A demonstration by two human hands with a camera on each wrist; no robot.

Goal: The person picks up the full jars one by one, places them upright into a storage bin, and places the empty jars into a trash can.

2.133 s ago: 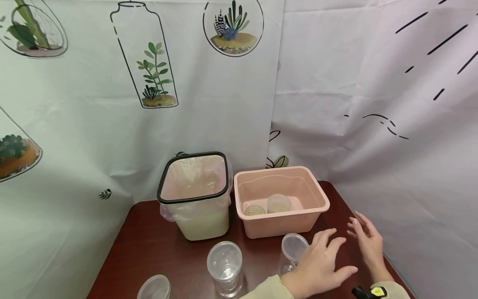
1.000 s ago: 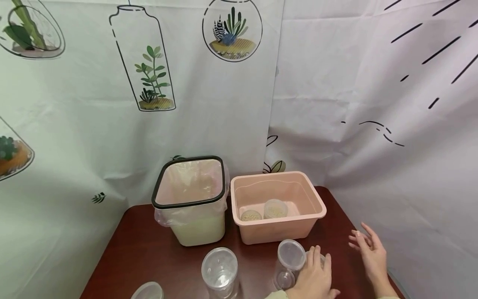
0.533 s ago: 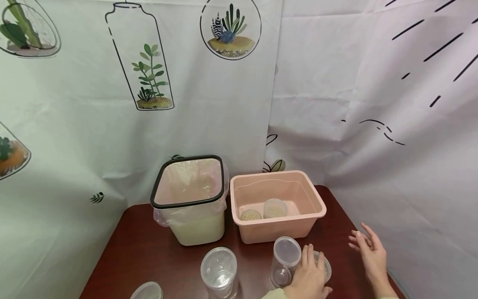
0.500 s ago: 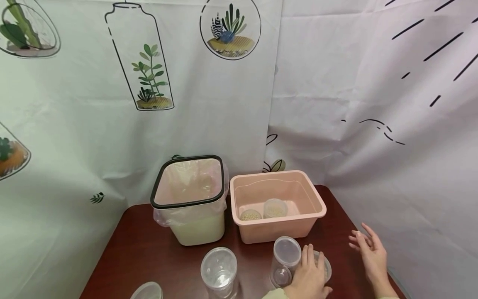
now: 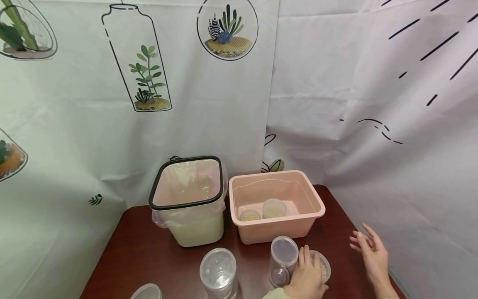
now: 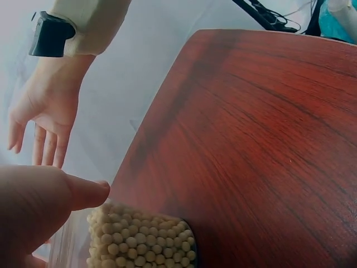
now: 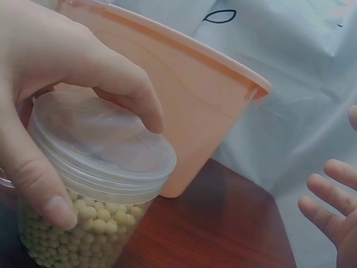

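A clear plastic jar with a frosted lid [image 7: 106, 139], full of round pale-yellow beans [image 6: 139, 240], stands on the table. My left hand [image 5: 308, 274] grips it from the side, thumb on one side and fingers over the lid's far side. Against the back of that hand, on its left, stands a tall clear jar [image 5: 274, 263] with a frosted lid and nothing seen inside. My right hand [image 5: 375, 257] hovers in the air by the table's right edge. Its fingers are loosely spread and hold nothing, and in the right wrist view its fingertips [image 7: 326, 192] show at the right.
A pink plastic tub [image 5: 280, 230] at the back holds two lidded jars [image 5: 274, 209] of pale beans. Left of it stands a cream bin [image 5: 198, 230] with a black rim and liner. Another clear jar [image 5: 218, 270] and a lid top [image 5: 148, 292] are nearer me.
My left hand has come down from the air onto the bean jar and gripped it. The tall jar beside it has shifted slightly left. My right hand stays nearly in place.
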